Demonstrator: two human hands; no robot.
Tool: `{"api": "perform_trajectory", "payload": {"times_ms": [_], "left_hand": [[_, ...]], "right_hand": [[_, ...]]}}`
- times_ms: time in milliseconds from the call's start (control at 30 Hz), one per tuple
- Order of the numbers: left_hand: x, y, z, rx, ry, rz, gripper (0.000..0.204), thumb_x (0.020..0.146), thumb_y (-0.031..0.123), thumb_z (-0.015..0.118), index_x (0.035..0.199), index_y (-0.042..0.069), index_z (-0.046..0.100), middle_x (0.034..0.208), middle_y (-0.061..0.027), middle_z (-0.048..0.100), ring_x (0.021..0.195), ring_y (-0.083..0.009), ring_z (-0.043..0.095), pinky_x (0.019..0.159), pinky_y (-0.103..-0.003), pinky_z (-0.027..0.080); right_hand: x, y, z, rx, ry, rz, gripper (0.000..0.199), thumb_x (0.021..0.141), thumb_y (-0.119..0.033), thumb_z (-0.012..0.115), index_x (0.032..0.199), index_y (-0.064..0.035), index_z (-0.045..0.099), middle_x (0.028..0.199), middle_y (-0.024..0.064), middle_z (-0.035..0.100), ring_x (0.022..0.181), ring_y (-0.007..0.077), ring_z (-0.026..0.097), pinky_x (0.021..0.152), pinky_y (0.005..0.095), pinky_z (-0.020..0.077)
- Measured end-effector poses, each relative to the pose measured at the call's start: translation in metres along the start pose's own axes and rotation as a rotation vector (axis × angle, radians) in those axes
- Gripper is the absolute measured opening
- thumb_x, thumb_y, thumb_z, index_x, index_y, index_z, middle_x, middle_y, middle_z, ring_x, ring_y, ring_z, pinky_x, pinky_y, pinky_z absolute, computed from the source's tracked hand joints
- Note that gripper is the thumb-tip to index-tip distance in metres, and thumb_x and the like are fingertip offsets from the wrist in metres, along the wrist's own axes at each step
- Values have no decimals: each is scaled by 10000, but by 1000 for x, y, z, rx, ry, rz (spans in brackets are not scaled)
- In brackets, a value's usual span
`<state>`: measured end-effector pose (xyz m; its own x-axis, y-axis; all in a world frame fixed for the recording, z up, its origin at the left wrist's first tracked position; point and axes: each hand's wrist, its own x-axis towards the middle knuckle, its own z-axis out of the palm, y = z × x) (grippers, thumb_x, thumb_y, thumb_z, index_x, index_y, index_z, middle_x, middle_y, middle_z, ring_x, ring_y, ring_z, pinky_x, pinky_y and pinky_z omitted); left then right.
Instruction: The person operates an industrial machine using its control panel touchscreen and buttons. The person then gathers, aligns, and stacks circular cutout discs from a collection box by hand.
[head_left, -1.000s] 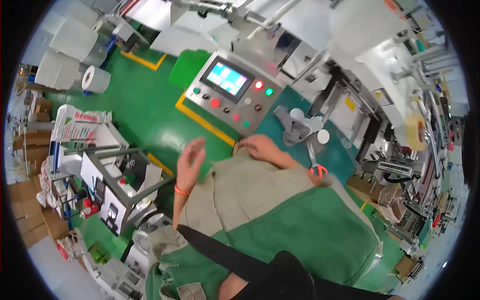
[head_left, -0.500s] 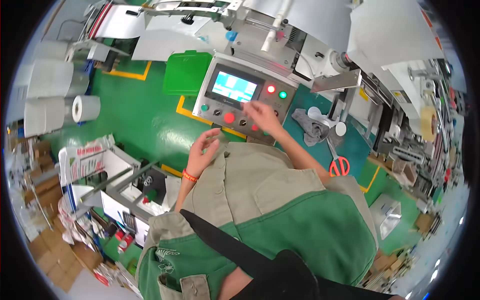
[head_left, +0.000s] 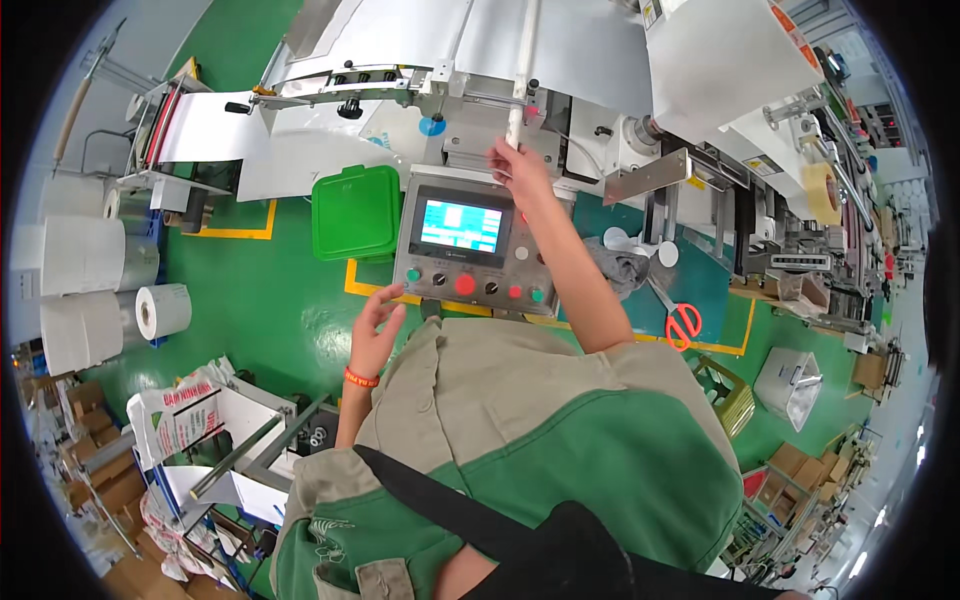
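My right hand (head_left: 520,165) reaches up above the grey control panel (head_left: 470,255) and its fingers close around the lower end of a thin white rod (head_left: 522,70) that runs along the white film on the machine. My left hand (head_left: 375,330) hovers open, fingers spread, just left of the panel's lower corner, touching nothing. An orange band circles that wrist. The panel has a lit blue screen (head_left: 460,225) and a row of red and green buttons (head_left: 465,285) below it.
A green plastic bin (head_left: 356,212) stands left of the panel. Large white paper rolls (head_left: 95,285) are stacked at far left. Red-handled scissors (head_left: 682,322) and a grey rag (head_left: 620,268) lie on the teal machine bed at right. A metal rack (head_left: 235,455) stands at lower left.
My right hand has risen from the panel's buttons to the white rod above it. My left hand has lifted toward the panel's left edge. The view has tilted upward.
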<state>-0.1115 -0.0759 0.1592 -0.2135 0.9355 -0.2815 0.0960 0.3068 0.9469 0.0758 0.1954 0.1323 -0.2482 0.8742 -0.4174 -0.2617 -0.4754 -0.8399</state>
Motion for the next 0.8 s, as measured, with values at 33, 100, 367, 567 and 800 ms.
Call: {"api": "perform_trajectory", "payload": {"times_ms": [33,100,367,567,800], "left_hand": [[1,1,0,24,-3,2,344,852,150,550,1183,69,502,1134,-56,566,974,-162,568,876,-334,409],[2,2,2,47,-9,1,348,849,155,554,1184,74,504,1131,-56,568,974,-164,569,875,-343,408],[2,-2,-3,96,-41,39,344,861,91,529,1197,31,484,1158,-76,546,971,-152,566,839,-271,434],[4,-4,-7,47,-19,-13,354,850,166,552,1191,87,501,1144,-47,561,992,-170,557,886,-344,394],[8,7,7,47,-53,-11,339,852,143,552,1179,70,501,1145,-44,555,972,-157,559,868,-289,403]], "right_hand": [[-2,3,1,2,3,0,169,857,-246,564,858,-78,542,821,37,628,673,103,557,593,246,416],[-16,9,2,48,8,55,190,855,-263,567,862,-74,550,808,36,628,692,100,563,580,242,414],[-55,2,0,31,-60,41,403,862,-379,544,1089,-63,444,1008,87,590,827,145,563,710,290,450],[-97,44,-48,140,-80,175,458,892,-406,468,1208,-77,421,997,95,596,811,145,564,719,281,446],[-144,118,-63,-606,-149,-3,215,820,-186,569,974,-41,610,785,28,613,659,89,542,592,228,428]]}}
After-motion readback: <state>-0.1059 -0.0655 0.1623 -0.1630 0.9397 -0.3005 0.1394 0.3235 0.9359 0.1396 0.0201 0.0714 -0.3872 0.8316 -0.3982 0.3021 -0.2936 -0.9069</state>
